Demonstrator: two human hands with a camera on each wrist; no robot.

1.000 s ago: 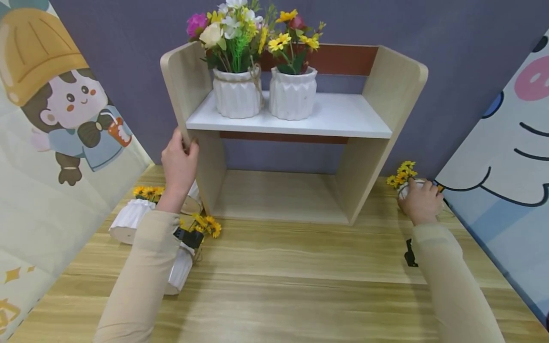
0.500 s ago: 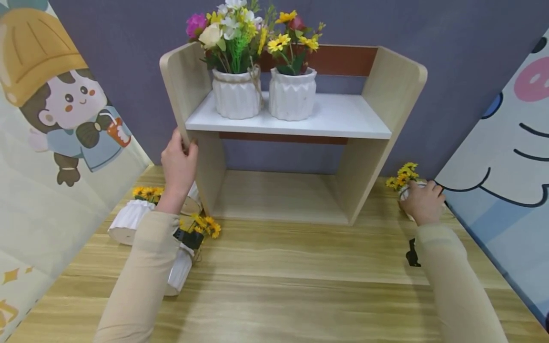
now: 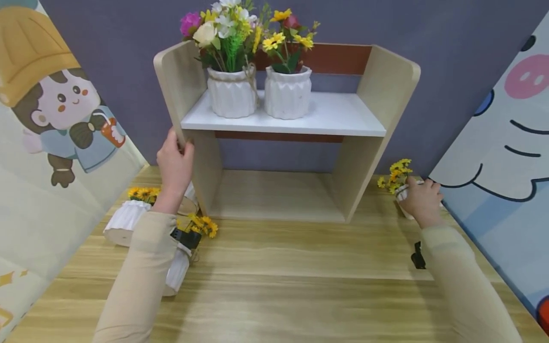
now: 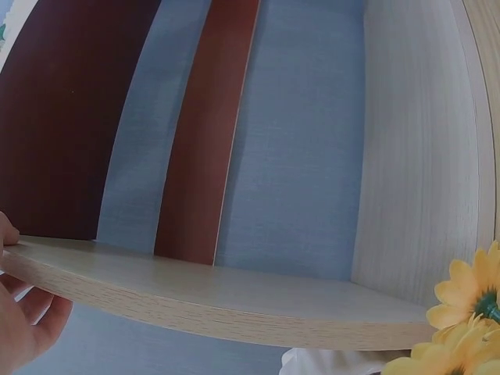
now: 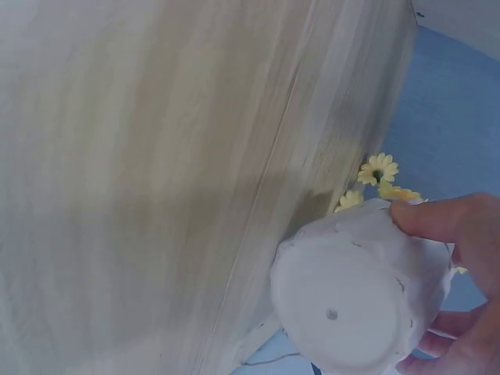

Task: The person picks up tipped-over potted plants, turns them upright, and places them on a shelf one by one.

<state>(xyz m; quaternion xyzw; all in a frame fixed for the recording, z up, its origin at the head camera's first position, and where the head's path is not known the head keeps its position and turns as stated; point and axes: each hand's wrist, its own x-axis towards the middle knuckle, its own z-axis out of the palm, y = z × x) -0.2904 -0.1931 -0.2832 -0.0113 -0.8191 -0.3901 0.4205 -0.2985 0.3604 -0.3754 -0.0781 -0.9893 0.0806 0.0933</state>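
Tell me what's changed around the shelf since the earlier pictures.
The right grip has shifted slightly right relative to the shelf, showing more of the pot it holds. Nothing was newly taken or let go. The left grip stays on the shelf's side panel; both upright pots and the pots lying at left stay put.

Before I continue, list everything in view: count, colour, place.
Table: one, yellowish wood, foreground
Shelf unit: one, pale wood, table's back
Middle shelf: one, white, in shelf unit
Upright flowerpots: two, white, on middle shelf
Lying flowerpots: three, white, table's left
Tilted flowerpot: one, white, table's right
Flowers: many, mixed colours, in most flowerpots
Wall: one, bluish, behind shelf unit
Cartoon panels: two, multicoloured, both sides
Wrist devices: two, black, by wrists
Sleeves: two, beige, forearms
Left hand: one, bare, gripping shelf unit
Right hand: one, bare, gripping tilted flowerpot
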